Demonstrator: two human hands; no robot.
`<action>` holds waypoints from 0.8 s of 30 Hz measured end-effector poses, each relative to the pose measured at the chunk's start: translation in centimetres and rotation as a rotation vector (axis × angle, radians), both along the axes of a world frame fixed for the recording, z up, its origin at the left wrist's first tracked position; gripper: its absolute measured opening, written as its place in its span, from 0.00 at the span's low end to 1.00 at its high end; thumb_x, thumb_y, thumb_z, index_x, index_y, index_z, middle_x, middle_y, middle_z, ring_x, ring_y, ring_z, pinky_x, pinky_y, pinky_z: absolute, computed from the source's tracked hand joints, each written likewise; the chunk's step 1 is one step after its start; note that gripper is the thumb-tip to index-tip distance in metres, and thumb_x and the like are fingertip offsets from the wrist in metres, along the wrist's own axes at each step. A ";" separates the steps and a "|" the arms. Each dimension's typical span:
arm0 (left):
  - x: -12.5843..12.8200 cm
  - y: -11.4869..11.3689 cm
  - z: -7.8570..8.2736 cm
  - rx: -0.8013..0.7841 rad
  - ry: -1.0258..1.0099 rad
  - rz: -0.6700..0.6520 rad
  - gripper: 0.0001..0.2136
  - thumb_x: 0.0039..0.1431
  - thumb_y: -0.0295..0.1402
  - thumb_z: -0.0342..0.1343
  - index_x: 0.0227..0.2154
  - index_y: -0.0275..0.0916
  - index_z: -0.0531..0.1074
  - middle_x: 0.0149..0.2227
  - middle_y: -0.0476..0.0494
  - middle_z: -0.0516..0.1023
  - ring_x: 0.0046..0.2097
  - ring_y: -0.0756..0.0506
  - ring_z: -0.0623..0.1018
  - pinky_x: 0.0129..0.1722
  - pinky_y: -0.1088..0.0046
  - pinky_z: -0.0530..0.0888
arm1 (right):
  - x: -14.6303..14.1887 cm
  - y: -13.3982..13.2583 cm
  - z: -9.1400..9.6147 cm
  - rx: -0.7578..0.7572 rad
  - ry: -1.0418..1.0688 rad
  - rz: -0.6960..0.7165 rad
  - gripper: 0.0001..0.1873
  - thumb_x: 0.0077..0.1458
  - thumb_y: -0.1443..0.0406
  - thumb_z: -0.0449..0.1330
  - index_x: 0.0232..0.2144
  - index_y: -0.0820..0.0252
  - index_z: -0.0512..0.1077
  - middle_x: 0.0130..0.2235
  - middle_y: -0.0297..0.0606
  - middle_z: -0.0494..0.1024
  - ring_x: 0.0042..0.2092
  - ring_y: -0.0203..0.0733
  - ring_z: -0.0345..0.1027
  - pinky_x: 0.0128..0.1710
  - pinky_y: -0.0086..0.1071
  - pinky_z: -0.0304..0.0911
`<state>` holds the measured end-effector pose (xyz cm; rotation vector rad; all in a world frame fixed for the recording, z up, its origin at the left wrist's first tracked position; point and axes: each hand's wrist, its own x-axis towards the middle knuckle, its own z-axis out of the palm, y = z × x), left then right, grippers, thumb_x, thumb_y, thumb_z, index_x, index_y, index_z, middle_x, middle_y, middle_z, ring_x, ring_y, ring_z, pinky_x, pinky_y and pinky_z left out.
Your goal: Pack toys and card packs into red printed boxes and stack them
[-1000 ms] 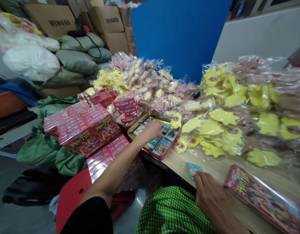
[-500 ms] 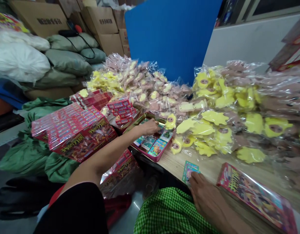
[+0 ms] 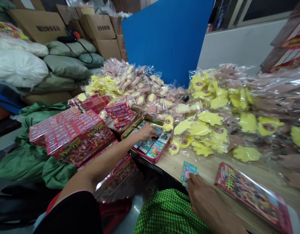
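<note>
Shrink-wrapped boxes (image 3: 79,139) are stacked at far left. The left hand (image 3: 147,131) is positioned over the tin (image 3: 155,160), fingers bent down to the sorted cards (image 3: 156,149); whether it grips a card cannot be determined. The tin sits at the table (image 3: 173,164) edge. Bagged yellow toys (image 3: 211,118) are piled behind and to its right. Fanned loose cards (image 3: 186,168) project from under the partly curled fingers of the right hand (image 3: 200,191); thumb hidden, grip indeterminate. A long red box (image 3: 254,198) lies rightmost.

The head view looks forward and down across the table (image 3: 173,165).
</note>
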<state>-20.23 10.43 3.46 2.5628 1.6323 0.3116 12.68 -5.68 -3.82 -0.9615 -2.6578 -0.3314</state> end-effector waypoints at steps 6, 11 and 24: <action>2.1 -4.0 3.5 0.202 -0.352 0.207 0.13 0.67 0.36 0.50 0.34 0.41 0.79 0.34 0.44 0.81 0.39 0.45 0.79 0.42 0.69 0.74 | 1.2 0.8 3.8 0.034 0.386 -0.198 0.15 0.61 0.77 0.50 0.41 0.64 0.76 0.41 0.47 0.79 0.39 0.49 0.72 0.40 0.39 0.68; 11.9 -9.9 2.9 -0.198 -1.128 0.133 0.13 0.58 0.44 0.64 0.28 0.41 0.73 0.24 0.49 0.75 0.24 0.49 0.71 0.25 0.73 0.70 | 3.1 2.0 8.8 -0.653 1.110 -0.333 0.18 0.66 0.55 0.51 0.29 0.58 0.70 0.29 0.36 0.73 0.28 0.42 0.67 0.28 0.32 0.65; 33.2 -9.1 -0.6 -0.359 -0.192 -0.470 0.52 0.36 0.36 0.76 0.65 0.38 0.57 0.65 0.28 0.65 0.69 0.23 0.61 0.67 0.40 0.58 | 20.5 -1.6 7.9 -0.078 0.835 -1.178 0.22 0.56 0.59 0.52 0.49 0.60 0.73 0.38 0.45 0.79 0.38 0.52 0.72 0.36 0.38 0.62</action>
